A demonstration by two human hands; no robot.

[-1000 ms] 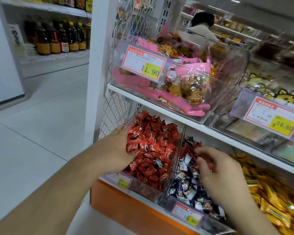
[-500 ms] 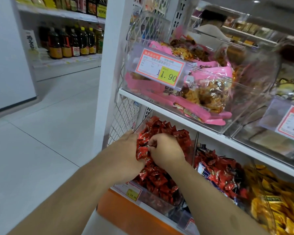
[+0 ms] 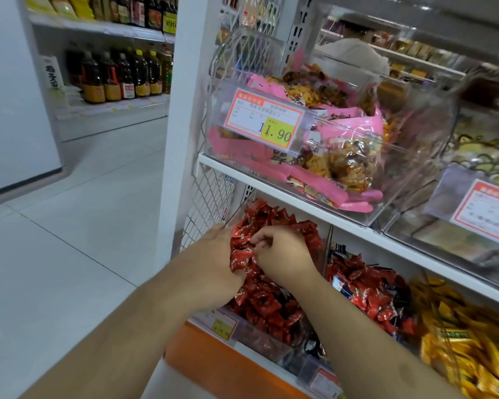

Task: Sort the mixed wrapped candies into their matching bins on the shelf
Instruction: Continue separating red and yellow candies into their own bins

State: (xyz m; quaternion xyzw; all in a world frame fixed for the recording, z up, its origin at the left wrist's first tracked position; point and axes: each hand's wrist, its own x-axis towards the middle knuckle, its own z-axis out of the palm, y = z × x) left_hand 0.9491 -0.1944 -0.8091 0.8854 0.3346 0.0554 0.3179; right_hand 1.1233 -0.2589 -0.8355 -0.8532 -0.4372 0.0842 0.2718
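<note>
Right now both your hands sit in the red candy bin point(image 3: 274, 341) on the lower shelf: your left hand point(image 3: 213, 263) cups a clump of red wrapped candies point(image 3: 242, 254) at its left side, and your right hand point(image 3: 283, 254), fingers curled, pinches at that same clump; just right of this bin lies the mixed bin point(image 3: 369, 292), then yellow candies point(image 3: 467, 341)

Upper shelf point(image 3: 274, 188): white board carrying a clear bin of pink snack packs point(image 3: 323, 145), a second clear bin point(image 3: 450, 214) beside it.
Lower shelf point(image 3: 213, 361): orange-fronted, carrying red candy bin point(image 3: 268, 309), mixed candy bin point(image 3: 369, 292), yellow candy bin point(image 3: 467, 341).
</note>
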